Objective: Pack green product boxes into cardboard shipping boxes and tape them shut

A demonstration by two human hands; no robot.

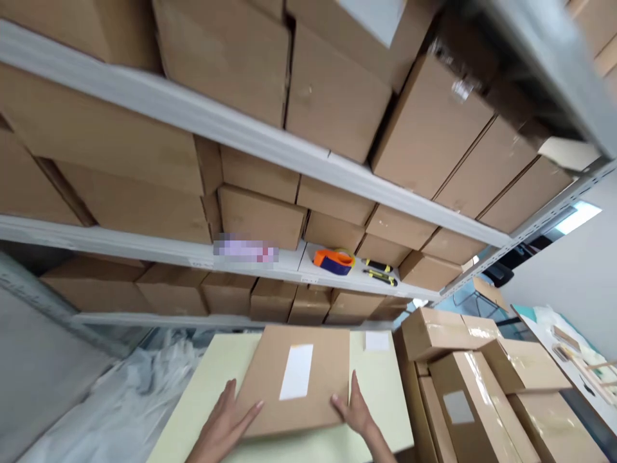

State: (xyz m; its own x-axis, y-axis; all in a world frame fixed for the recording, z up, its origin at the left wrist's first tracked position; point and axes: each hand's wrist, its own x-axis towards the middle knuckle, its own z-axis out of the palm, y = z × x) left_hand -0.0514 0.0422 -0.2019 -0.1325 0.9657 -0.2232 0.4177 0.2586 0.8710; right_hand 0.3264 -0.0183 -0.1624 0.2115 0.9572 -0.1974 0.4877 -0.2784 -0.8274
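Observation:
A flat brown cardboard box (260,386) with a white label (296,372) on its top face is over a pale yellow tabletop (385,399). My left hand (224,421) grips its near left corner, thumb across the top and the other fingers along the side. On the right edge, my right hand (355,408) holds the box the same way, its thumb on the top face and its fingers beside the wall. Whether the box rests on the table or is slightly raised, I cannot tell. A small white paper (376,341) lies at the table's back right.
Metal shelving (270,151) full of cardboard boxes rises behind the table. On one shelf are an orange and blue tape dispenser (334,261) and yellow-black utility knives (380,276). Taped cartons (482,399) are stacked on the right. Crumpled plastic sheeting (125,392) lies to the left.

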